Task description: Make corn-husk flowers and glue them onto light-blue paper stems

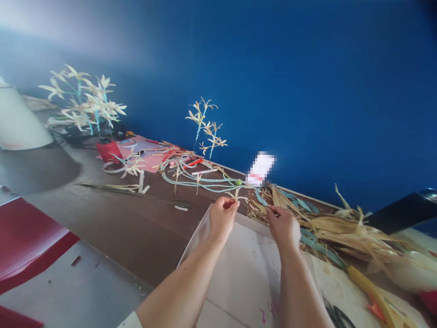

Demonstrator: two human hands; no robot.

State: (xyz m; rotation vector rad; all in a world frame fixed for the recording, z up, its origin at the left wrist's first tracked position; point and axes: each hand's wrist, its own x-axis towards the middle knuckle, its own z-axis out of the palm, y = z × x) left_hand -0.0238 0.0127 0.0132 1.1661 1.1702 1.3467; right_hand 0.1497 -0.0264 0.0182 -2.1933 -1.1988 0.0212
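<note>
My left hand (222, 217) is closed in a pinch on a small cream-coloured flower (236, 195) that looks made of dried husk, its thin petals spreading above the fingertips. A short way to the right, my right hand (284, 224) pinches the end of a light-blue strip (261, 197). Both hands are over the near edge of the brown table. Between and behind them lie short dry straw pieces (256, 210). A small green ball-like piece (238, 182) sits at the end of pale-blue cords (208, 183) just beyond my left hand.
Dried husks (341, 225) heap up at the right, near a yellow-handled tool (370, 291). Two husk-flower stems (205, 120) stand by the blue wall. A red pot (109, 150) holds more flowers at the left. A blurred white card (261, 168) leans at the back.
</note>
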